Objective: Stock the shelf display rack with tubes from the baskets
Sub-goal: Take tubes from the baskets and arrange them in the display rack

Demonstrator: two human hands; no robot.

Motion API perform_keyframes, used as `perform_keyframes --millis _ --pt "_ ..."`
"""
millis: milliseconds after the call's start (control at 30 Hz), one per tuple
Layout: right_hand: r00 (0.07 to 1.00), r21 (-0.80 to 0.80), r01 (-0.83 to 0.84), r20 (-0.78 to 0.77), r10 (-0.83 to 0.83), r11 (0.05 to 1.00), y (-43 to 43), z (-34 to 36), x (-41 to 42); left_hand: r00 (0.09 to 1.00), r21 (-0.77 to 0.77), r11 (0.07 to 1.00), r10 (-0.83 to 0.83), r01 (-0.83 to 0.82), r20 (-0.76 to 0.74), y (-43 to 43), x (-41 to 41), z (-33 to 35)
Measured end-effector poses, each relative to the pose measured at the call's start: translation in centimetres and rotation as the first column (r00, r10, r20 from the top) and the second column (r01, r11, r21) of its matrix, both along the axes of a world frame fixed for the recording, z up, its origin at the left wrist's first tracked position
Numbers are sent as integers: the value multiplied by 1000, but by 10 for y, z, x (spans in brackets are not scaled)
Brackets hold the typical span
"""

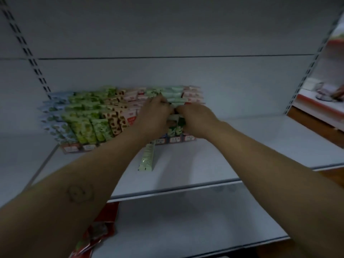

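A tiered display rack sits at the back of a white shelf, packed with rows of blue, green, brown-spotted, pink and mint tubes. My left hand and my right hand meet over the rack's right-middle columns. Both have their fingers curled round green tubes standing in the rack. One pale green tube lies loose on the shelf just in front of the rack, between my forearms.
Below is a second white shelf with red packets at its left edge. Slotted uprights flank the bay. A neighbouring red-edged shelf at the right holds small items.
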State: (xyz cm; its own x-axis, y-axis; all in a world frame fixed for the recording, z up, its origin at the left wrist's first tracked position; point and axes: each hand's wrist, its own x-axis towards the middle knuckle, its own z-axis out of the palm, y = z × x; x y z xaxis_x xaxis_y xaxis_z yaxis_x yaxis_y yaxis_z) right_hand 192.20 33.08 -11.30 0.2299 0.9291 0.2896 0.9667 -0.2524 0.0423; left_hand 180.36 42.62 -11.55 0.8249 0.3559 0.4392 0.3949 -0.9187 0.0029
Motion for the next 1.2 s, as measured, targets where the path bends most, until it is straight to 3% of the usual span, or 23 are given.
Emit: perform_keyframes --millis 133,233,367,533,767,967,1200 --pt "999 291 24 18 -31 956 -33 24 6 995 27 1000 0 -3 103 -1 -6 -9" --pt "994 211 93 40 -104 973 -47 28 15 995 22 999 35 -37 98 -14 -6 -5" --pt "989 144 145 -51 -139 979 -42 14 25 993 56 998 -10 4 117 -24 5 4" --pt "997 244 81 -37 -75 966 -34 7 30 998 127 992 15 -23 66 -23 29 7" --pt "994 356 24 -104 14 934 -26 -8 36 961 -33 997 -58 69 270 -13 34 -5" --pt "998 321 33 33 -46 947 -11 -10 35 949 -71 991 -88 115 302 -3 31 -12" --pt "994 271 114 -31 -109 956 -2 -10 27 966 -72 997 -18 38 258 -4 24 -12"
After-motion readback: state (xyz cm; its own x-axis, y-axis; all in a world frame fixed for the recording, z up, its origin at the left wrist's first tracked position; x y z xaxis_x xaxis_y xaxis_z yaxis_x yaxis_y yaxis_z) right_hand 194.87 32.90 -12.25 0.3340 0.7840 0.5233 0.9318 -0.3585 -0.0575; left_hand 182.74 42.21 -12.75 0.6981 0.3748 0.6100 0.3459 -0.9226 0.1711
